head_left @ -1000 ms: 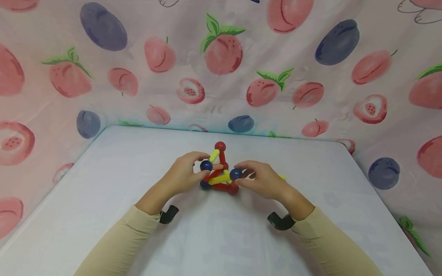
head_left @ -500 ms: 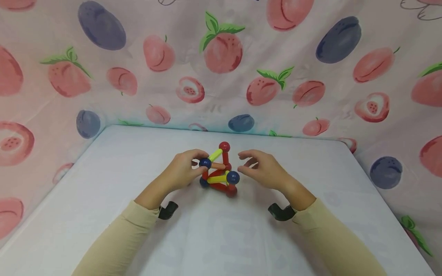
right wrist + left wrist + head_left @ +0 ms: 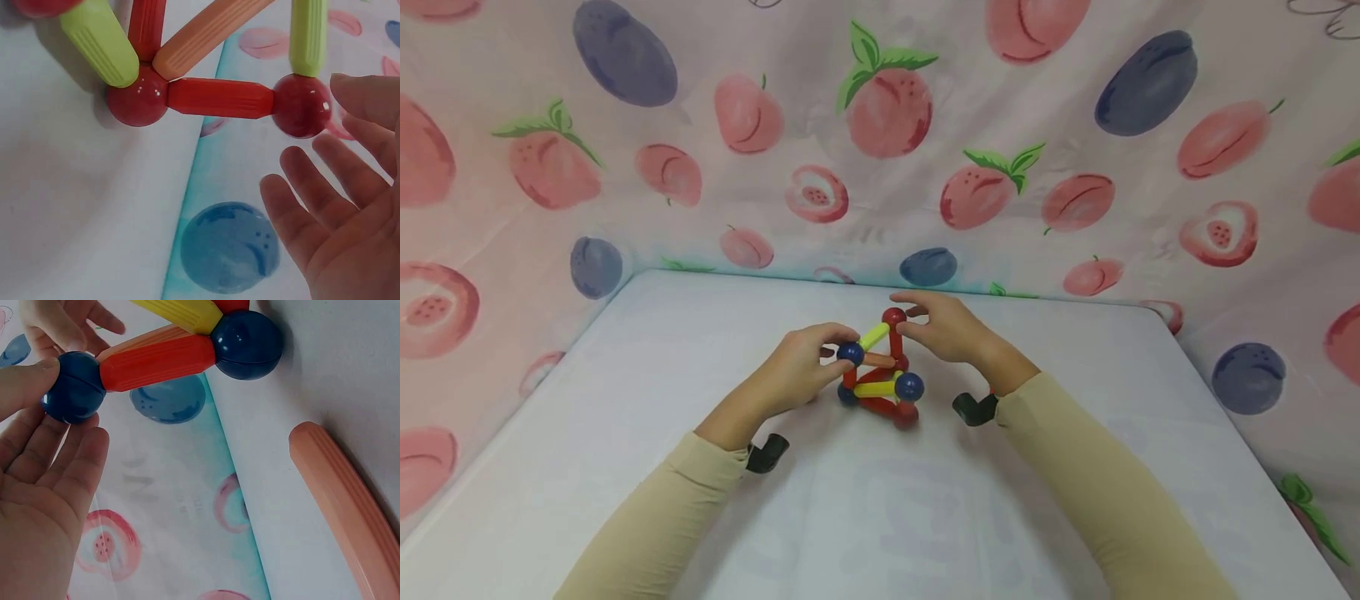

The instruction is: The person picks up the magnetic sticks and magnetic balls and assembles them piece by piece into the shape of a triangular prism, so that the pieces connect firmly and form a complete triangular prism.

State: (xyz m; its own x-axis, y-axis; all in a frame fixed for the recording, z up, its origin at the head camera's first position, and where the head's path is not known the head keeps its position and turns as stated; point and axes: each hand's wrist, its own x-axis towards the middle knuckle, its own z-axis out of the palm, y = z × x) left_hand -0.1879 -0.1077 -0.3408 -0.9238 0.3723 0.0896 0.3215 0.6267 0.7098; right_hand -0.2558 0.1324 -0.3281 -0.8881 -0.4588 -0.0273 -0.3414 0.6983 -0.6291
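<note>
A frame of ribbed magnetic rods and balls stands on the white table. My left hand (image 3: 801,367) pinches its upper-left blue ball (image 3: 850,354) between thumb and fingers; the left wrist view shows a red rod (image 3: 156,362) running from that ball to a lower blue ball (image 3: 247,345). Beside the top red ball (image 3: 894,317), my right hand (image 3: 947,325) has its fingers loosely spread around it. In the right wrist view the thumb lies close to this ball; contact cannot be told. Another blue ball (image 3: 909,386) sits above a red ball (image 3: 906,415) at the front.
A loose salmon rod (image 3: 344,512) lies on the table near my left hand. Black curved pieces stick out at the left wrist (image 3: 767,454) and right wrist (image 3: 975,409). A fruit-print cloth (image 3: 865,225) rises behind the table's back edge.
My right hand let go of the front-right blue ball, drew back to the right, then moved up and away to the top red ball. My left hand keeps its pinch.
</note>
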